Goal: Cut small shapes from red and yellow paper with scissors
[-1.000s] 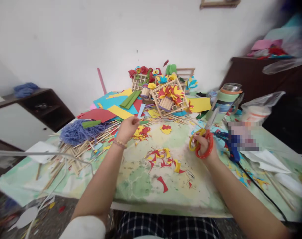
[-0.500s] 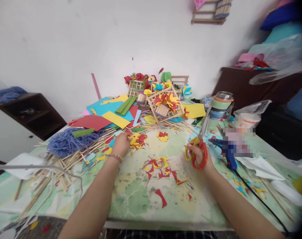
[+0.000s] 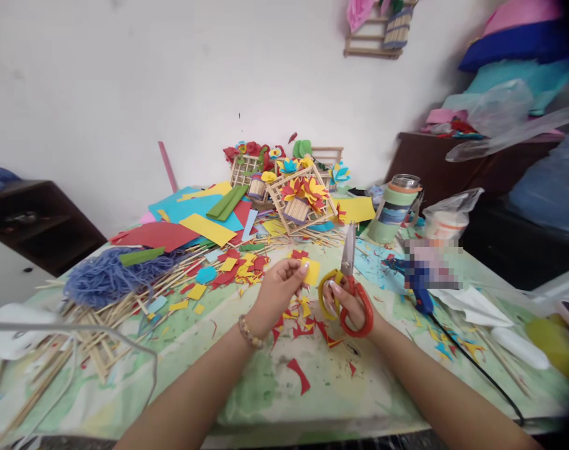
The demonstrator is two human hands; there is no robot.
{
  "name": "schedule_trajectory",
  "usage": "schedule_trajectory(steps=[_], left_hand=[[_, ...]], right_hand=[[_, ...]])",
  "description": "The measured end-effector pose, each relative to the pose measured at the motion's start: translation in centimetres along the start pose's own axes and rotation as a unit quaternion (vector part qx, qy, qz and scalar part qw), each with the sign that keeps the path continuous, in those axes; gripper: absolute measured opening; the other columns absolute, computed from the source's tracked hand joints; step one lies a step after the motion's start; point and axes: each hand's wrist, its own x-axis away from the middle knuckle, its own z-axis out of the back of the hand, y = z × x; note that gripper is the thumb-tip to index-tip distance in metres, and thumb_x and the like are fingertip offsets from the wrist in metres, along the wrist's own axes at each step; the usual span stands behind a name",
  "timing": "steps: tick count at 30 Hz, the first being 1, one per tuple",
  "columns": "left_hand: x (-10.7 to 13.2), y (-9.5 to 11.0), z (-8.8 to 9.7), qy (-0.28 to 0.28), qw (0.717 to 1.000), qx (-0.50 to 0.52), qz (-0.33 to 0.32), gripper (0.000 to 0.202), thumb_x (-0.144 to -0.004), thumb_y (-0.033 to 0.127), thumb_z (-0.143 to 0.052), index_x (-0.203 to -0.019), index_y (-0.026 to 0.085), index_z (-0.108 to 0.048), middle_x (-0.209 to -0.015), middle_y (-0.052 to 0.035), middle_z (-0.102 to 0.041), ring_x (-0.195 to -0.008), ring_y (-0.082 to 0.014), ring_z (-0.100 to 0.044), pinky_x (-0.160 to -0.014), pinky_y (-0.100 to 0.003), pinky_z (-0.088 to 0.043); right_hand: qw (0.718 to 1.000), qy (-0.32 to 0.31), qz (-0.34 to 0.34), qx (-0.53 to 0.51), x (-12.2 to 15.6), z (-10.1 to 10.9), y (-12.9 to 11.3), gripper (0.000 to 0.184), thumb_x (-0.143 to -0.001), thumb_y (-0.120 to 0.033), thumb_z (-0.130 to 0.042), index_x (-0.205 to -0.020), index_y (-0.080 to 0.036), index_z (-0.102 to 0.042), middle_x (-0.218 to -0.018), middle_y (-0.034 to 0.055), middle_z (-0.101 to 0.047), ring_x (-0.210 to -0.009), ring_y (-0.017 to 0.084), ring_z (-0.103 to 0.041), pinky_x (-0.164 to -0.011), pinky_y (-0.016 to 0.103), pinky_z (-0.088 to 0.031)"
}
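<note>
**Yellow paper pinched, scissors gripped above the table**

The left hand (image 3: 277, 289) pinches a small yellow paper piece (image 3: 311, 272) between thumb and fingertips. Just beside it, the right hand (image 3: 349, 306) grips red-and-yellow scissors (image 3: 347, 281), blades shut and pointing away. Paper scraps (image 3: 307, 319) lie on the table (image 3: 266, 375) beneath.

A plain white wall (image 3: 125, 81) rises beyond the grip, with a small wooden rack (image 3: 373, 37) hung high on it. A dark shelf unit (image 3: 35, 219) stands far left; a dark wooden cabinet (image 3: 434, 165) heaped with cushions (image 3: 519, 37) stands right. Soft, even daylight falls across the bench (image 3: 266, 387).
</note>
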Motion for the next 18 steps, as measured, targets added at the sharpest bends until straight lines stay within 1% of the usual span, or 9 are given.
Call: schedule_trajectory(steps=[3, 7, 9, 10, 12, 14, 15, 16, 18], left_hand=[[1.3, -1.4, -1.4, -0.051, 0.997, 0.011, 0.056, 0.055, -0.066, 0.066, -0.083, -0.083, 0.018, -0.063, -0.055, 0.0042, -0.061, -0.043, -0.0076, -0.048, -0.043, -0.02, -0.036], [2.1, -2.6, -1.7, -0.095, 0.991, 0.009, 0.091, 0.051, -0.069, 0.064, -0.081, -0.084, 0.017, -0.065, -0.055, 0.0037, -0.062, -0.043, -0.0069, -0.048, -0.044, -0.019, -0.037], [2.0, -2.5, -1.5, -0.087, 0.991, 0.008, 0.097, 0.052, -0.068, 0.064, -0.082, -0.081, 0.017, -0.065, -0.056, 0.0026, -0.063, -0.043, -0.0071, -0.05, -0.045, -0.019, -0.039], [1.9, -2.2, -1.3, -0.07, 0.993, 0.009, 0.089, 0.052, -0.067, 0.064, -0.083, -0.08, 0.017, -0.065, -0.056, 0.0021, -0.064, -0.043, -0.0075, -0.051, -0.045, -0.019, -0.04], [1.7, -1.3, -0.8, -0.01, 0.999, 0.021, 0.048, 0.053, -0.067, 0.064, -0.085, -0.08, 0.017, -0.064, -0.058, 0.0017, -0.065, -0.045, -0.0084, -0.054, -0.045, -0.02, -0.043], [1.8, -0.3, -0.3, 0.071, 0.997, 0.036, -0.022, 0.051, -0.071, 0.063, -0.084, -0.082, 0.018, -0.063, -0.06, 0.0016, -0.066, -0.047, -0.0087, -0.056, -0.047, -0.019, -0.045], [2.0, 0.1, -0.1, 0.109, 0.991, 0.04, -0.063, 0.049, -0.075, 0.062, -0.082, -0.081, 0.018, -0.062, -0.06, 0.0018, -0.066, -0.047, -0.0084, -0.055, -0.047, -0.019, -0.046], [2.3, 0.4, 0.0, 0.14, 0.984, 0.038, -0.105, 0.047, -0.079, 0.062, -0.08, -0.079, 0.019, -0.061, -0.059, 0.002, -0.066, -0.047, -0.0081, -0.054, -0.047, -0.018, -0.046], [3.1, 0.7, 0.0, 0.166, 0.968, 0.014, -0.185, 0.044, -0.088, 0.059, -0.074, -0.075, 0.019, -0.059, -0.057, 0.0023, -0.064, -0.045, -0.0076, -0.053, -0.046, -0.018, -0.045]], right_hand=[[1.0, 0.003, -0.013, -0.023, 0.0, -0.3, 0.6, 0.055, -0.092, -0.072, -0.062, -0.07, -0.022, -0.06, -0.058, 0.0009, -0.058, -0.053, 0.018, -0.055, -0.054, 0.032, -0.045], [0.994, 0.104, -0.028, -0.03, 0.1, -0.1, 1.5, 0.046, -0.08, -0.065, -0.079, -0.084, -0.023, -0.06, -0.071, 0.0011, -0.062, -0.06, 0.019, -0.058, -0.054, 0.032, -0.049], [0.99, 0.138, -0.024, -0.031, 0.3, 0.1, 1.7, 0.045, -0.079, -0.061, -0.082, -0.086, -0.023, -0.059, -0.072, 0.0003, -0.061, -0.061, 0.019, -0.056, -0.055, 0.031, -0.049], [0.99, 0.134, -0.023, -0.037, 0.4, 0.1, 1.6, 0.043, -0.081, -0.06, -0.081, -0.086, -0.023, -0.058, -0.07, -0.0006, -0.059, -0.059, 0.018, -0.054, -0.054, 0.031, -0.047], [0.995, 0.08, -0.024, -0.061, 0.7, 0.0, 1.2, 0.041, -0.09, -0.06, -0.072, -0.082, -0.023, -0.056, -0.064, -0.0025, -0.053, -0.054, 0.016, -0.048, -0.053, 0.03, -0.043], [0.996, -0.007, -0.022, -0.085, 1.1, -0.3, 0.5, 0.045, -0.098, -0.062, -0.059, -0.076, -0.023, -0.053, -0.063, -0.0024, -0.048, -0.053, 0.015, -0.044, -0.054, 0.031, -0.041], [0.996, -0.034, -0.018, -0.086, 1.4, -0.5, 0.2, 0.047, -0.1, -0.063, -0.054, -0.076, -0.023, -0.052, -0.065, -0.0016, -0.048, -0.056, 0.016, -0.044, -0.056, 0.032, -0.042], [0.996, -0.05, -0.017, -0.072, 1.7, -0.6, -0.2, 0.047, -0.101, -0.064, -0.052, -0.078, -0.022, -0.053, -0.068, -0.0006, -0.049, -0.06, 0.017, -0.046, -0.059, 0.032, -0.043], [0.997, -0.069, -0.025, -0.011, 2.3, -0.7, -0.8, 0.043, -0.101, -0.063, -0.052, -0.088, -0.022, -0.056, -0.078, 0.0018, -0.053, -0.071, 0.019, -0.05, -0.067, 0.034, -0.046]])
